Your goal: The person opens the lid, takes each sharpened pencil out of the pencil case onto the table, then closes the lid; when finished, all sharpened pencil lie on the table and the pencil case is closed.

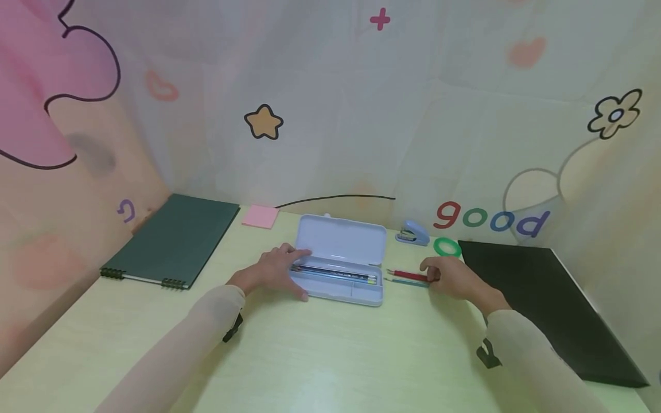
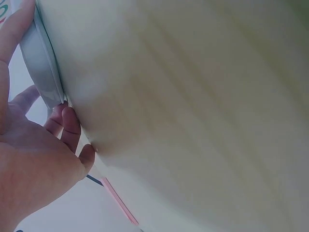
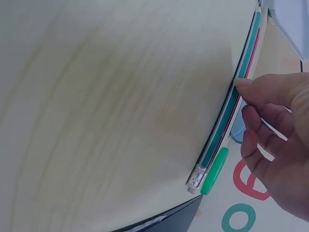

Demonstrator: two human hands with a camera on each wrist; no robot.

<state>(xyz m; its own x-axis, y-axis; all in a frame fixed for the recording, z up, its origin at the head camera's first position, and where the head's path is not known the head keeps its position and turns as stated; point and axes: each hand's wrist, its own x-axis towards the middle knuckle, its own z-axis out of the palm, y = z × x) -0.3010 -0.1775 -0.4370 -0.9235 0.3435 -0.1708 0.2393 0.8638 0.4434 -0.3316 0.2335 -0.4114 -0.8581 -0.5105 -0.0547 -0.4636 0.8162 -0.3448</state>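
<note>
left hand (image 1: 273, 268): fingers spread, touching pencil case (image 1: 341, 241) | right hand (image 1: 454, 279): fingers at red pencil (image 1: 411, 275), teal pencil (image 3: 221, 130); grip unclear

The left hand (image 2: 38, 150) comes in from the left edge and grips one end of a pale blue-grey case (image 2: 41, 55), one digit laid along its side and other fingers bent by its end; whether the lowest fingertips touch the pale tabletop (image 2: 193, 121) is hard to tell from this angle. A soft shadow spreads beside them. Lower down, a pink pad (image 2: 119, 201) shows edge-on, near a dark line on the white backdrop (image 2: 63, 210)
</note>
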